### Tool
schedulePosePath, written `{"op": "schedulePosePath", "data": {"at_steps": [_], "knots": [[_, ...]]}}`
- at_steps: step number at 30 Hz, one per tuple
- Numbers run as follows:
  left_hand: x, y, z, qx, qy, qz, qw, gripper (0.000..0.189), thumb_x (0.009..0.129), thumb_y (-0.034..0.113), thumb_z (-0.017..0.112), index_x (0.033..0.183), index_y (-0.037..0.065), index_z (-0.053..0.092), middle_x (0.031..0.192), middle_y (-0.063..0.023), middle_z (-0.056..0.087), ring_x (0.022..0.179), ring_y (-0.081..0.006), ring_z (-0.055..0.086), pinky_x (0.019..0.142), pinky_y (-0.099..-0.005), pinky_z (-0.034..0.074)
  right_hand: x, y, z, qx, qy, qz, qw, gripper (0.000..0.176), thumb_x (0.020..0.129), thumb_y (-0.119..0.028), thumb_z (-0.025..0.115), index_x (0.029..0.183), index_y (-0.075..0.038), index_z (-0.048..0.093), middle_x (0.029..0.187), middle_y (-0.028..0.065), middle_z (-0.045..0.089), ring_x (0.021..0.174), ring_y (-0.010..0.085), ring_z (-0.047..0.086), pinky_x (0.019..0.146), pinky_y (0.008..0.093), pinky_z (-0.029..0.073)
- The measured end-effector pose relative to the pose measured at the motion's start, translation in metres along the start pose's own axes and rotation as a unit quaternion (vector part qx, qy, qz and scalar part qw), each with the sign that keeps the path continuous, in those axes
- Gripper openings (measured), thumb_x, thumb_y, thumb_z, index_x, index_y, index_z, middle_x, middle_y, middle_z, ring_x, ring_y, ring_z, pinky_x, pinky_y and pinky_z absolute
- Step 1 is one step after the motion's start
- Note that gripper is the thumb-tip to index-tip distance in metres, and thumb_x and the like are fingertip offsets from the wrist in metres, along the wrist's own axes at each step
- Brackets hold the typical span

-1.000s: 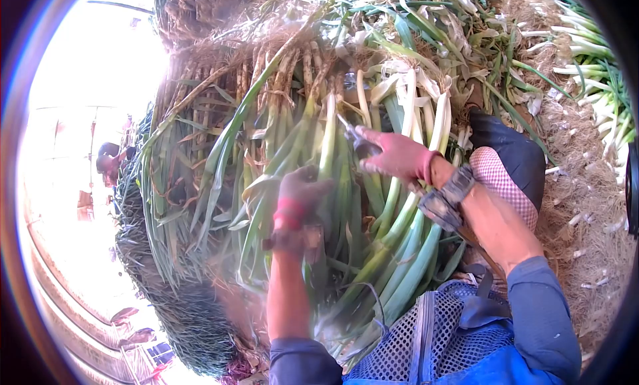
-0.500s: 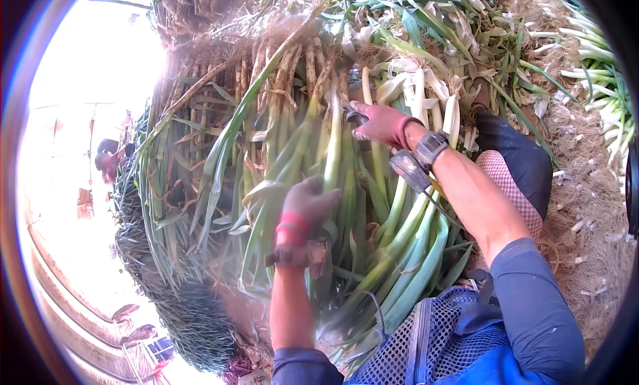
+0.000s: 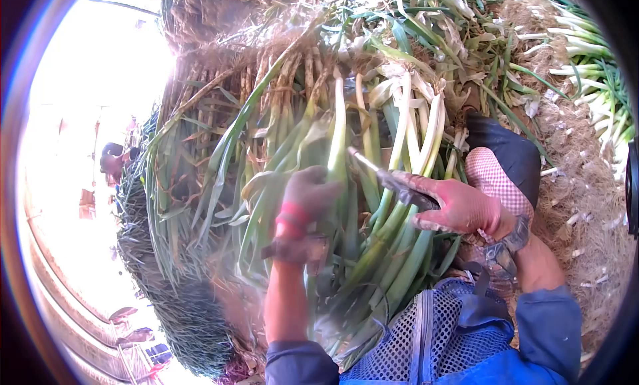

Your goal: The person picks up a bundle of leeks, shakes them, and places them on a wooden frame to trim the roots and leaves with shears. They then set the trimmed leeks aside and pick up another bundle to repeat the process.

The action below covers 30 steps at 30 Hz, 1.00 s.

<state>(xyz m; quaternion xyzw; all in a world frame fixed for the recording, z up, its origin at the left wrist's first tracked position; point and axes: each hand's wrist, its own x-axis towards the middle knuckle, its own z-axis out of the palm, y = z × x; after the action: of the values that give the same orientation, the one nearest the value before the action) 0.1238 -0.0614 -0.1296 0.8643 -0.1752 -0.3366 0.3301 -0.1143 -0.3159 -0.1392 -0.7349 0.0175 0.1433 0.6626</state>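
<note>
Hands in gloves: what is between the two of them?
Head view: green stalks and a thin blade, which the right hand holds, lie between it and the left hand.

Left grip (image 3: 307,197) sits on the leek bundle (image 3: 393,252), closed round one stalk (image 3: 338,125) that runs up and away from it. Right grip (image 3: 460,208) is to its right, apart from it. It holds a knife (image 3: 373,168), which lies between the two grips with its tip just beside that stalk. Bundle lies under both grips. Knee (image 3: 509,152) is just behind right grip. Trimmings heap (image 3: 432,25) is well beyond both grips. Loose stalks (image 3: 586,48) lie on the straw floor (image 3: 586,218), far right of right grip. Another person (image 3: 110,162) is far left of left grip.
</note>
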Motion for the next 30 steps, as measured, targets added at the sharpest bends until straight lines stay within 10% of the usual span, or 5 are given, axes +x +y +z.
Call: {"op": "schedulePosePath", "data": {"at_steps": [3,5,8,11,30], "knots": [[-0.001,0.006,0.028,0.012,0.0,0.018,1.0,0.034,0.087,0.008,0.082,0.115,-0.009,0.074,0.093,-0.0051,0.077,0.075,-0.0098,0.069,0.065,-0.0263,0.056,-0.022,-0.021,-0.005,-0.041,0.01,0.087,0.995,0.09,0.092,-0.035,0.075,0.168,-0.01,0.033,0.134,0.0207,0.07,0.112,0.025,0.072,0.103,0.037,0.052],[-0.001,0.008,0.046,0.106,0.011,0.047,0.993,0.038,0.085,0.012,0.083,0.116,-0.008,0.074,0.093,-0.0097,0.079,0.076,-0.0122,0.071,0.065,-0.0289,0.057,-0.02,0.001,0.001,-0.111,0.06,-0.092,0.988,0.089,0.093,-0.033,0.074,0.168,-0.01,0.033,0.126,0.0228,0.073,0.105,0.0289,0.074,0.1,0.0379,0.055],[-0.024,0.036,0.088,0.22,-0.003,0.076,0.973,0.041,0.082,0.029,0.082,0.115,0.006,0.076,0.091,-0.0128,0.078,0.079,-0.0239,0.076,0.074,-0.0386,0.06,-0.014,-0.026,-0.015,-0.085,0.051,0.158,0.982,0.089,0.092,-0.037,0.072,0.168,-0.01,0.033,0.107,0.0219,0.078,0.085,0.0337,0.075,0.087,0.0397,0.058],[-0.046,0.056,0.126,0.307,0.001,0.075,0.949,0.041,0.085,0.037,0.079,0.115,0.009,0.076,0.092,-0.0136,0.078,0.087,-0.0301,0.076,0.083,-0.0418,0.06,0.007,0.01,-0.019,-0.144,0.085,0.012,0.986,0.088,0.091,-0.036,0.072,0.167,-0.011,0.035,0.101,0.0222,0.076,0.084,0.0334,0.075,0.083,0.04,0.058],[0.083,0.004,0.042,0.425,0.116,0.003,0.898,0.035,0.088,0.042,0.069,0.107,0.014,0.078,0.11,-0.0167,0.076,0.106,-0.0394,0.072,0.091,-0.051,0.056,0.127,-0.018,-0.024,-0.194,-0.002,0.128,0.973,0.086,0.087,-0.033,0.073,0.165,-0.017,0.041,0.108,0.0216,0.077,0.093,0.0345,0.075,0.088,0.0426,0.058]]}}
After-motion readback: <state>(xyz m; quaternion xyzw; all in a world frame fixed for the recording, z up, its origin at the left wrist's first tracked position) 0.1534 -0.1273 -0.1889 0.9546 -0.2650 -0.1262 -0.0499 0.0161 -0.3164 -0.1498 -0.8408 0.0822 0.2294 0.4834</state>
